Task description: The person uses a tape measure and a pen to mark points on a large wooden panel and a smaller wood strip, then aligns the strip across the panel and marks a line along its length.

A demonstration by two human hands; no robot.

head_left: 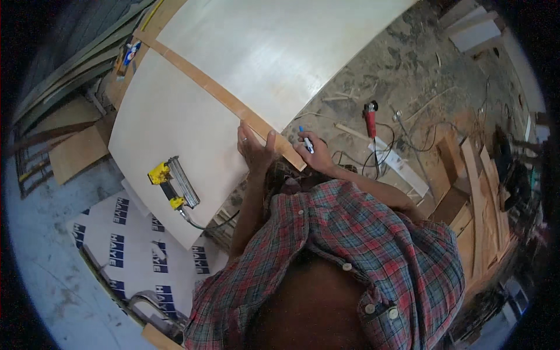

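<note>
A long narrow wooden strip [204,80] lies across a large white panel [192,122], and its near end sticks out past the panel's edge in front of me. My left hand [255,153] rests against the strip's near side, thumb and fingers spread apart. Just right of the strip's end, my right hand [318,153] is closed around a white marker pen [308,144] with a blue end pointing up. On the panel to the left lies a yellow and black nail gun [173,184], its hose running toward my left forearm.
A red power tool [370,119] with a dark cord lies on the dusty floor at right. Wooden boards [475,204] are piled farther right. At the panel's far left edge sits a small blue and white item [129,53]. Printed white sheeting [137,245] lies lower left.
</note>
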